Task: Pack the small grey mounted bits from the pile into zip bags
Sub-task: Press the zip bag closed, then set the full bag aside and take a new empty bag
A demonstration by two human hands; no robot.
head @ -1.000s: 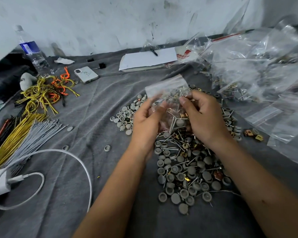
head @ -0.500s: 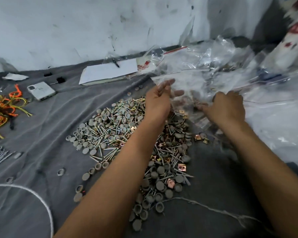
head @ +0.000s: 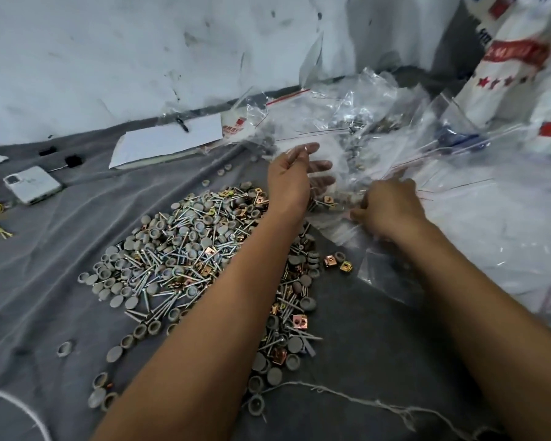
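The grey cloth (head: 61,281) carries the pile of grey mounted bits (head: 185,259) at centre; zip bags (head: 379,144) heap at two o'clock, where the left hand (head: 288,183) spreads its fingers wide and the right hand (head: 390,206) pinches a bag

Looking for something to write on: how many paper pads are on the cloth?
1: a white paper pad lies at the cloth's far edge by the wall. More may hide under the zip bags.

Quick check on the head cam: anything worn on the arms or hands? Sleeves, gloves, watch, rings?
Nothing visible. Both forearms are bare right to the bottom edge of the frame, so no sleeves show. The left hand and right hand have no gloves, and no watch, band or ring can be seen on the wrists or fingers.
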